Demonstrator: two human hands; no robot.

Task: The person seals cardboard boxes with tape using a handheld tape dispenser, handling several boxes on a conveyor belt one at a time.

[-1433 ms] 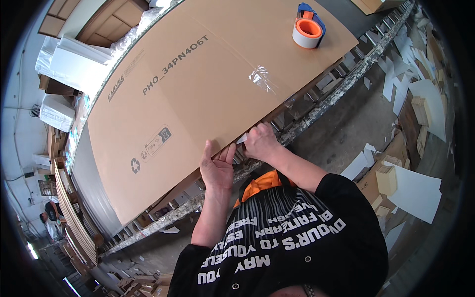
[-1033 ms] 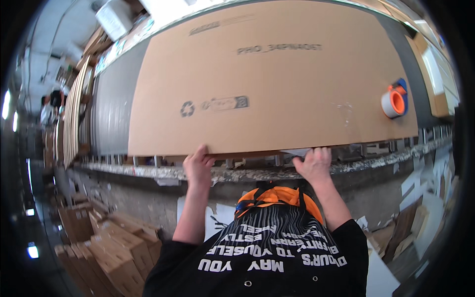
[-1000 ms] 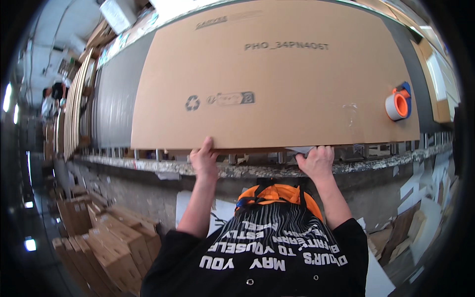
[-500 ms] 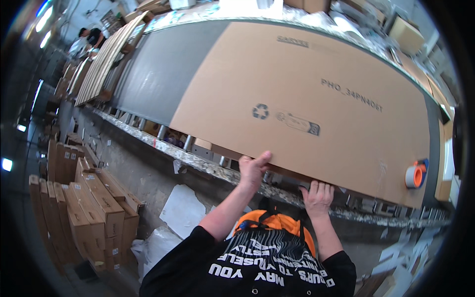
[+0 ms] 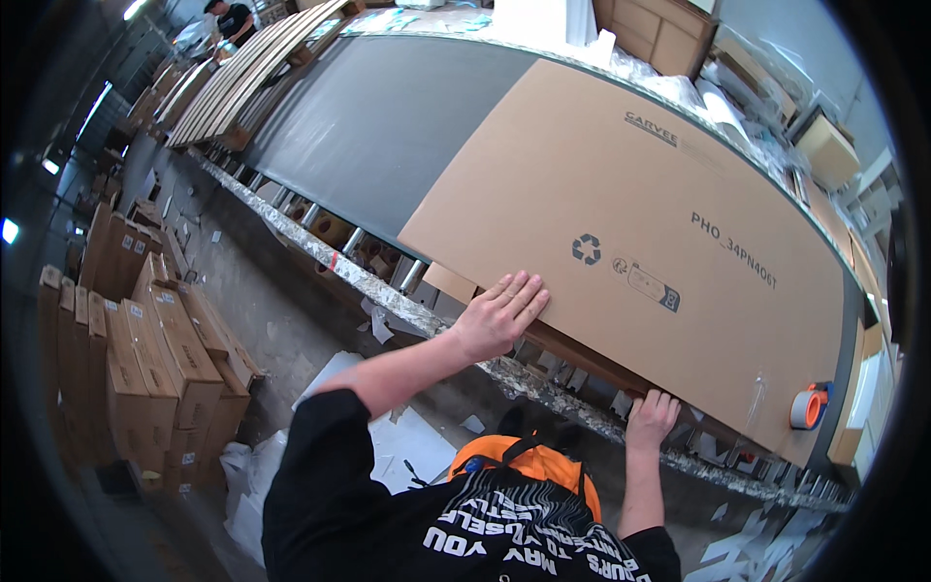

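A large flat cardboard box [image 5: 582,184] with dark print lies on a dark conveyor belt [image 5: 388,116]. My left hand [image 5: 502,315] rests palm down on its near edge, with the fingers stretched over the top face. Further right along that edge, my right hand [image 5: 654,419] has its fingers curled over the cardboard rim; its grip underneath is partly hidden. A tape dispenser [image 5: 807,409] with an orange-cored roll and a blue part sits on the box's right end.
Slatted wooden pallets [image 5: 252,78] stand at the belt's far left, with another person [image 5: 231,21] beyond. Several cardboard boxes [image 5: 160,369] are stacked on the floor at left. Plastic wrap [image 5: 669,92] lies along the far side. A metal rail [image 5: 388,301] borders the belt.
My left hand has gone from holding the box edge, thumb on top, to lying flat over it. My right hand still curls at the edge. The view has turned.
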